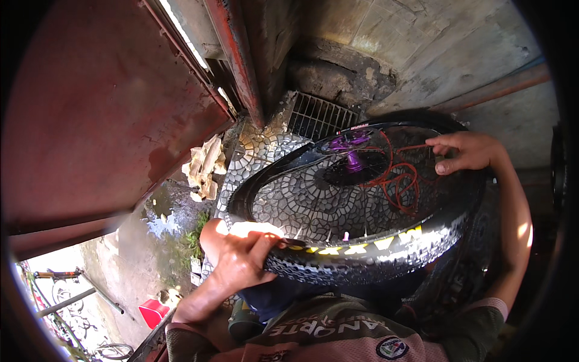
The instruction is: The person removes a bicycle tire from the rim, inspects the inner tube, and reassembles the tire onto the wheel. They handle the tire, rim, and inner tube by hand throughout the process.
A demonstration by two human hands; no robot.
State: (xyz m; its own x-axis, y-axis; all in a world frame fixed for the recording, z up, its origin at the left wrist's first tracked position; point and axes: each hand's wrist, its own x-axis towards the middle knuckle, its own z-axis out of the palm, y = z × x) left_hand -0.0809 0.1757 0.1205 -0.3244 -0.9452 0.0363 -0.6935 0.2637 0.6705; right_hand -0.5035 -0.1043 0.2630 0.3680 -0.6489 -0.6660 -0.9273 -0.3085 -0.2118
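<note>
A bicycle wheel (368, 265) with a black knobby tire and yellow lettering is tilted in front of my body. Its purple hub (354, 161) shows in the middle, while most spokes are too faint to make out. My left hand (244, 253) is closed round the tire at the near left, thumb on top. At the far right of the wheel, my right hand (467, 152) reaches over the rim with its fingers bent and the thumb apart. A thin red cord (405, 175) lies in loops behind the spokes; one stretch runs toward my right fingertips, but I see no grip on it.
Pebble-patterned tile (283, 211) and a metal drain grate (319, 116) lie beneath and beyond the wheel. A red metal door (102, 114) stands at left, near crumpled tan paper (205, 166). A red container (154, 312) and bicycle parts (72, 301) are at lower left. A concrete wall (446, 54) rises behind.
</note>
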